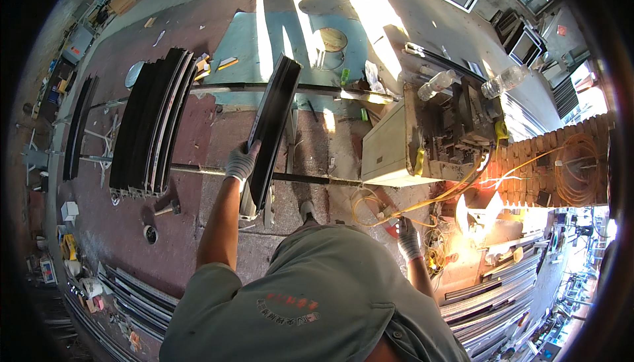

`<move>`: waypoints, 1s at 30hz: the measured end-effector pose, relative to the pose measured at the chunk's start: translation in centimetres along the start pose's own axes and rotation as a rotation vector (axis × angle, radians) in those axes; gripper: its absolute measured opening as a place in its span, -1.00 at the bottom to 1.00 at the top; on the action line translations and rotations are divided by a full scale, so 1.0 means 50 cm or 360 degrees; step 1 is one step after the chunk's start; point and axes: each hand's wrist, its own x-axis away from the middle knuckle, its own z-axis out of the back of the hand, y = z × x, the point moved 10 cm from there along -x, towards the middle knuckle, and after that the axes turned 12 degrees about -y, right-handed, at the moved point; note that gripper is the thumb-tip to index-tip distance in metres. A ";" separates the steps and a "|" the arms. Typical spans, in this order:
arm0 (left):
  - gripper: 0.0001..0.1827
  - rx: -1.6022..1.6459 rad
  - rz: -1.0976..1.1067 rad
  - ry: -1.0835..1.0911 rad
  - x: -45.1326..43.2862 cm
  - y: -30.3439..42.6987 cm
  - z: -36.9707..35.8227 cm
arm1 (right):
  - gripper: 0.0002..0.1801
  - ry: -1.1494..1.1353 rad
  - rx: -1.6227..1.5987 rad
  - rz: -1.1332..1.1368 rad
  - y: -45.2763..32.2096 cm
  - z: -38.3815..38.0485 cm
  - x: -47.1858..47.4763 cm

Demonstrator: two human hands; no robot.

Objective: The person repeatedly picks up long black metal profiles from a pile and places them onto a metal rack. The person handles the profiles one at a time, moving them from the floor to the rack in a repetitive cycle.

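My left hand (pixel 241 164), in a striped knit glove, grips the left edge of a dark metal profile (pixel 275 131) that lies slanted across two long rails. At the lower right, my right hand (pixel 408 240), gloved the same way, is raised at the yellow hoses (pixel 426 205); whether its fingers hold anything cannot be told. Left of the gripped profile, a stack of dark profiles (pixel 148 124) rests across the rails. To the right stands a machine with a pale cabinet (pixel 389 146), two plastic bottles on top, one of them this bottle (pixel 436 85).
A hammer (pixel 170 208) and a roll (pixel 150 234) lie on the floor at left. More dark profiles (pixel 79 129) lie farther left. Metal bars (pixel 490 307) are piled at lower right. A round stool (pixel 331 41) stands beyond the rails. A hose coil (pixel 577 169) hangs at right.
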 end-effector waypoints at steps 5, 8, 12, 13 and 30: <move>-0.35 0.0159 -0.0076 -0.0084 -0.048 -0.042 -0.045 | -0.55 -0.0046 0.0000 -0.0161 0.070 -0.071 0.048; -0.26 0.0083 -0.0084 -0.0231 -0.052 -0.050 -0.049 | -0.60 0.0013 0.0250 0.0041 0.062 -0.123 0.071; -0.17 -0.0079 -0.0169 0.0139 -0.040 -0.013 0.099 | -0.63 -0.0193 -0.0409 -0.0315 0.150 -0.200 0.108; -0.18 -0.0164 -0.0332 0.0422 -0.020 0.013 0.177 | -0.63 -0.0221 -0.0486 -0.0370 0.162 -0.211 0.113; -0.64 -0.1119 0.0296 0.1241 -0.016 -0.094 0.671 | -0.46 -0.0283 -0.0897 -0.0655 0.195 -0.205 0.114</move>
